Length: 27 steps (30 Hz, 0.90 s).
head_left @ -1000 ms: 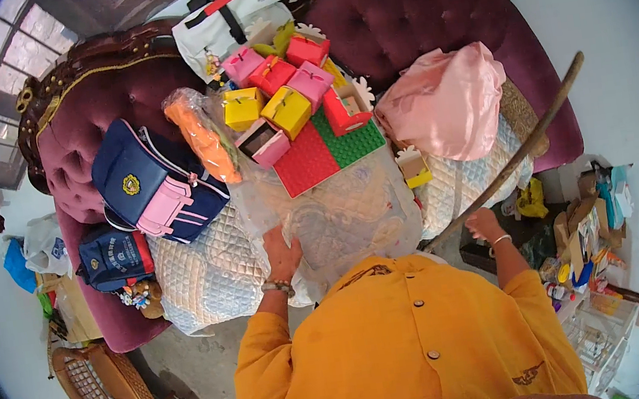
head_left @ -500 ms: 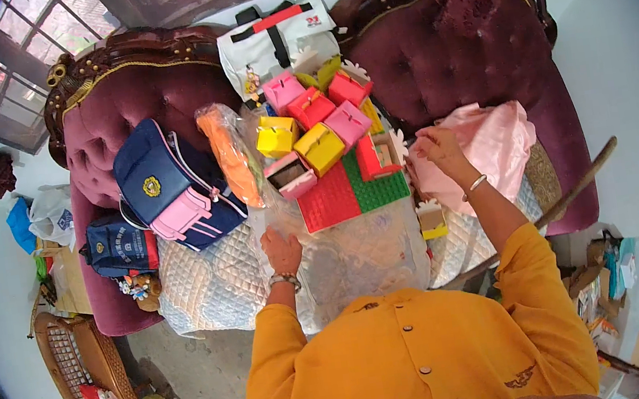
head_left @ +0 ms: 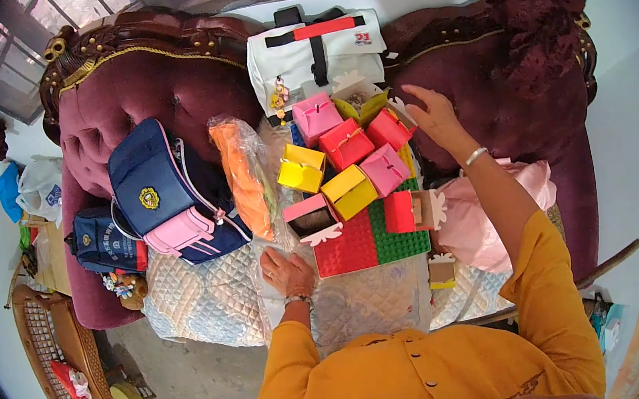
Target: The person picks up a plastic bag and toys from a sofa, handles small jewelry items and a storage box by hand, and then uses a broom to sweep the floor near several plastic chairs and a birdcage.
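Note:
My left hand [head_left: 287,275] lies with fingers apart on a clear plastic sheet [head_left: 370,306] that covers the quilted seat. My right hand [head_left: 438,121] reaches toward the back right of a cluster of small cardboard boxes. Its fingers are stretched out and nothing shows in them. Nearest to it is a red box [head_left: 389,130] with a scalloped flap. The cluster also has a pink box [head_left: 316,118], a yellow box [head_left: 349,193] and several others. An open-ended pink box [head_left: 310,217] and an open red box [head_left: 408,212] stand at the front, on a red and green studded baseplate [head_left: 347,254].
At left lie a navy and pink backpack [head_left: 146,170] and an orange item in clear wrapping [head_left: 243,181]. A white bag [head_left: 319,46] stands behind the boxes. Pink cloth [head_left: 475,215] and a small yellow box [head_left: 441,272] are at right. A wooden stick [head_left: 614,261] juts past the seat.
My right hand has moved from above the pink cloth farther back, beside the rear red box. My left hand stays on the plastic sheet, with its fingers spread more. The whole view has shifted.

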Each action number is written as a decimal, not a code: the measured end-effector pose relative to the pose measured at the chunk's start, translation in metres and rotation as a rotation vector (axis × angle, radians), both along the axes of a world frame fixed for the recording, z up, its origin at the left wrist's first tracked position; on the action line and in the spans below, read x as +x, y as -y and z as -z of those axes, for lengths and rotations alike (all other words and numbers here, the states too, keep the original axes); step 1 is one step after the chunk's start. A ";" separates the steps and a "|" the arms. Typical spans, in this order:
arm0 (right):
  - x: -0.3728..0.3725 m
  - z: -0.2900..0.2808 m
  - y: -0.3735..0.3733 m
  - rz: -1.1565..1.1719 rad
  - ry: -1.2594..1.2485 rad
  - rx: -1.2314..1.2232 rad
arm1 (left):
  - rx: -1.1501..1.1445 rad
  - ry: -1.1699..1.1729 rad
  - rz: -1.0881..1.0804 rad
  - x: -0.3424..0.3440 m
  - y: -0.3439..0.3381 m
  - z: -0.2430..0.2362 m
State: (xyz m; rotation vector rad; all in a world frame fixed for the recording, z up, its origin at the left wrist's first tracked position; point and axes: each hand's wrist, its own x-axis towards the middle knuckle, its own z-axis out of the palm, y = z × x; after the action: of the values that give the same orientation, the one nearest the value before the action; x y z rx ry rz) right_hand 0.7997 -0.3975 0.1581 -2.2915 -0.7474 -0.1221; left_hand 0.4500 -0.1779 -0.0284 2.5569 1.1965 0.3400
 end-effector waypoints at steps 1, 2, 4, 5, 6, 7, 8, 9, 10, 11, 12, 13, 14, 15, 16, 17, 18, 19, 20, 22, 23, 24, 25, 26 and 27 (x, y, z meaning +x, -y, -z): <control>0.006 0.001 -0.012 -0.015 -0.030 -0.028 | 0.007 0.005 0.009 0.000 0.000 -0.001; 0.016 0.009 -0.021 -0.020 -0.034 -0.033 | 0.015 0.008 0.017 0.000 0.000 -0.001; 0.028 0.030 -0.036 -0.041 -0.036 -0.168 | 0.010 0.003 0.006 0.000 0.000 0.001; 0.024 0.025 -0.046 -0.027 -0.117 -0.164 | 0.011 0.014 0.016 0.000 -0.001 -0.001; 0.026 0.027 -0.053 -0.038 -0.124 -0.170 | 0.012 0.024 0.027 0.001 -0.001 -0.003; 0.032 0.030 -0.060 0.017 -0.184 -0.256 | 0.006 0.016 0.016 0.001 -0.002 -0.002; 0.037 0.031 -0.067 0.072 -0.244 -0.347 | 0.006 0.027 0.018 0.003 -0.002 -0.002; 0.038 0.029 -0.073 0.113 -0.247 -0.388 | 0.005 0.032 0.017 0.001 -0.001 -0.003; 0.042 0.025 -0.078 0.100 -0.260 -0.401 | -0.006 0.016 0.004 0.002 -0.002 -0.003; 0.042 0.019 -0.082 0.119 -0.199 -0.423 | -0.022 0.019 0.004 0.002 -0.003 -0.005; 0.044 0.016 -0.083 0.143 -0.135 -0.441 | -0.037 0.026 0.009 0.003 -0.003 -0.006; 0.051 0.019 -0.080 0.143 -0.067 -0.377 | -0.049 0.009 0.004 0.001 -0.003 -0.006; 0.058 0.021 -0.079 0.142 0.005 -0.307 | -0.034 0.025 0.023 0.003 -0.005 -0.005; 0.055 0.020 -0.082 0.157 0.133 -0.271 | -0.019 0.041 0.038 0.003 -0.006 -0.003; 0.057 0.020 -0.085 0.146 0.126 -0.278 | -0.026 0.032 0.029 0.003 -0.006 -0.003; 0.060 0.016 -0.087 0.148 0.163 -0.184 | -0.039 0.033 0.022 0.003 -0.006 -0.005; 0.061 0.011 -0.087 0.151 0.202 -0.090 | -0.051 0.035 0.016 0.004 -0.006 -0.006; 0.062 0.004 -0.084 0.161 0.223 -0.103 | -0.034 0.046 0.024 0.003 -0.006 -0.005; 0.058 -0.006 -0.086 0.154 0.222 -0.108 | -0.040 0.044 0.018 0.002 -0.006 -0.003; 0.048 -0.030 -0.083 0.175 0.080 0.096 | -0.019 0.060 0.017 0.000 -0.005 -0.003; 0.043 -0.042 -0.080 0.122 0.081 0.153 | -0.013 0.057 0.013 -0.001 -0.005 -0.004; 0.039 -0.051 -0.075 0.122 0.086 0.150 | -0.016 0.062 0.014 -0.001 -0.005 -0.004; 0.034 -0.060 -0.069 0.074 0.103 0.236 | -0.001 0.068 0.022 0.000 -0.005 -0.002; 0.027 -0.071 -0.065 0.024 0.118 0.322 | 0.013 0.072 0.029 0.000 -0.005 -0.001; 0.007 -0.084 -0.067 -0.016 0.058 0.405 | 0.021 0.080 0.023 -0.003 -0.004 -0.001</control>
State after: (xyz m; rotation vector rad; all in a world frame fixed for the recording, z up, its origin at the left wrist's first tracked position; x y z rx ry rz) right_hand 0.8063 -0.3305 0.2420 -1.9036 -0.6984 -0.3054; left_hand 0.4473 -0.1743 -0.0272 2.5476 1.1398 0.4476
